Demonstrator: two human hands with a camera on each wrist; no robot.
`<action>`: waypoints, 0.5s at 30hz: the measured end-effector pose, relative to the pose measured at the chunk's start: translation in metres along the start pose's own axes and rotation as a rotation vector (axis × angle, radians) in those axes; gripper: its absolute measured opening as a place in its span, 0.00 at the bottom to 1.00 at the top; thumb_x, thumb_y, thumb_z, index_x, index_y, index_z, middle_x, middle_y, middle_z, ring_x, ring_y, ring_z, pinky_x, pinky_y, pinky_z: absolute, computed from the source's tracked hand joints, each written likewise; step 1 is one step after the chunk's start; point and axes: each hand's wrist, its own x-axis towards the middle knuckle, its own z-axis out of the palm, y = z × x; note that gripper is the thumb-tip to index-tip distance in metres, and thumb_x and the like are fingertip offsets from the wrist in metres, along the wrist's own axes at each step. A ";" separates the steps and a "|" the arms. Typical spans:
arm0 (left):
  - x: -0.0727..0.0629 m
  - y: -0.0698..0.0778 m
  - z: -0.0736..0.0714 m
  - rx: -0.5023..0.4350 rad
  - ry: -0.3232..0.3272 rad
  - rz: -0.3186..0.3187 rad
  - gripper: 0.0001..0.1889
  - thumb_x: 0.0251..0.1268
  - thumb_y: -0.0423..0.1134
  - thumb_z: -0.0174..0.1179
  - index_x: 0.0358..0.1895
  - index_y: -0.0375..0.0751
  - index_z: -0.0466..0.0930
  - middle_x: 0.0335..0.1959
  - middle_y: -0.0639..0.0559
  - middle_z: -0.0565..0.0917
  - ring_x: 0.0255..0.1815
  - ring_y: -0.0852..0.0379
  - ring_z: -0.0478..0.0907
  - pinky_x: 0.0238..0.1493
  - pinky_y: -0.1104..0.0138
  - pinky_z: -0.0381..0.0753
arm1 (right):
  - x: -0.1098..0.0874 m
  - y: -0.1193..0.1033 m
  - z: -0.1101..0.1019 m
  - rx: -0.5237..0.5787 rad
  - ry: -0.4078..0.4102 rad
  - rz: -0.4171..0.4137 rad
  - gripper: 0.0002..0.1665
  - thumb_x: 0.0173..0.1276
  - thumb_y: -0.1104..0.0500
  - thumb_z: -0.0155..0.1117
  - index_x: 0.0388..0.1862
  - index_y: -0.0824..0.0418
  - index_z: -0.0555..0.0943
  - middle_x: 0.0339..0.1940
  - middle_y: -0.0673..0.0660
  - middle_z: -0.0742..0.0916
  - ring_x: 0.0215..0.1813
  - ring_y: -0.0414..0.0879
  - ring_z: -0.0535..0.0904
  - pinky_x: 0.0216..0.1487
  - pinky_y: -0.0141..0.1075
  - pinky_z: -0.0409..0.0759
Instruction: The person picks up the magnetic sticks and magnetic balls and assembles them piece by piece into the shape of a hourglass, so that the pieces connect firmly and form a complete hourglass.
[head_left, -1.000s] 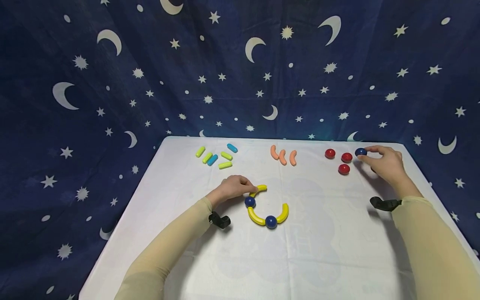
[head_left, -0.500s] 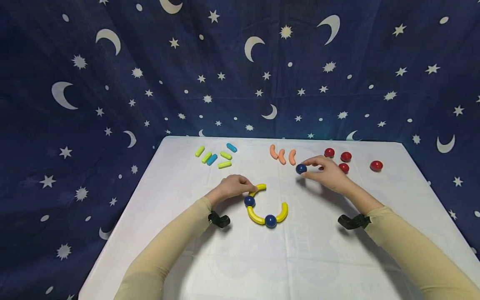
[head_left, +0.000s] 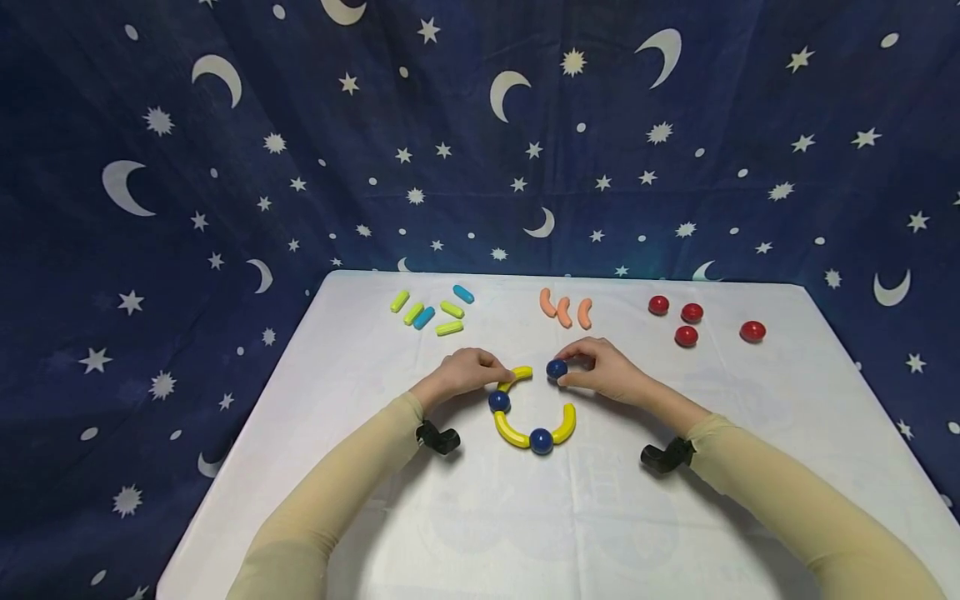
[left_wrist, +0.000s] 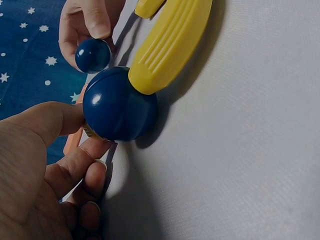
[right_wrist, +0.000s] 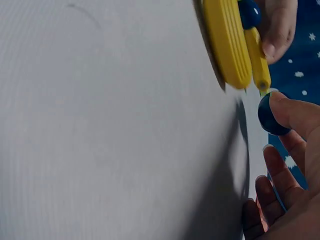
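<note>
A broken ring of yellow curved sticks and blue balls lies on the white-covered table. My left hand [head_left: 469, 372] pinches the upper-left yellow curved stick [head_left: 522, 372], whose lower end meets a blue ball [head_left: 498, 402]. From there another curved stick [head_left: 512, 432] runs to a second ball [head_left: 541, 441], and a third stick [head_left: 565, 423] curves up on the right. My right hand [head_left: 606, 371] holds a blue ball [head_left: 557, 369] between thumb and finger, just right of the upper stick's free end. In the right wrist view this held ball [right_wrist: 271, 117] sits close to that stick's tip [right_wrist: 261, 75].
Short lime sticks [head_left: 449, 329] and blue sticks [head_left: 423, 318] lie at the back left. Three orange curved pieces [head_left: 564, 312] are at back centre, and several red balls [head_left: 686, 336] at back right. A starry dark blue cloth [head_left: 450, 125] hangs behind the table.
My right hand has carried the blue ball from the back right, leftward and nearer, to the ring's gap. The left hand stays on the upper yellow curved stick.
</note>
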 end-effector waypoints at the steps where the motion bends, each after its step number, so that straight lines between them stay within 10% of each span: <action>1: 0.000 0.000 0.000 0.000 -0.001 0.000 0.16 0.63 0.64 0.66 0.37 0.57 0.90 0.39 0.60 0.84 0.40 0.56 0.75 0.43 0.63 0.70 | 0.001 -0.001 0.002 -0.005 -0.003 -0.003 0.25 0.61 0.47 0.79 0.55 0.52 0.85 0.53 0.52 0.83 0.58 0.52 0.70 0.59 0.48 0.71; 15: 0.000 -0.001 0.000 -0.003 -0.004 -0.004 0.17 0.63 0.64 0.65 0.39 0.57 0.90 0.39 0.60 0.84 0.40 0.56 0.75 0.44 0.62 0.70 | 0.008 -0.013 0.017 -0.070 0.003 -0.046 0.23 0.60 0.50 0.81 0.54 0.52 0.86 0.49 0.47 0.86 0.56 0.50 0.71 0.58 0.46 0.70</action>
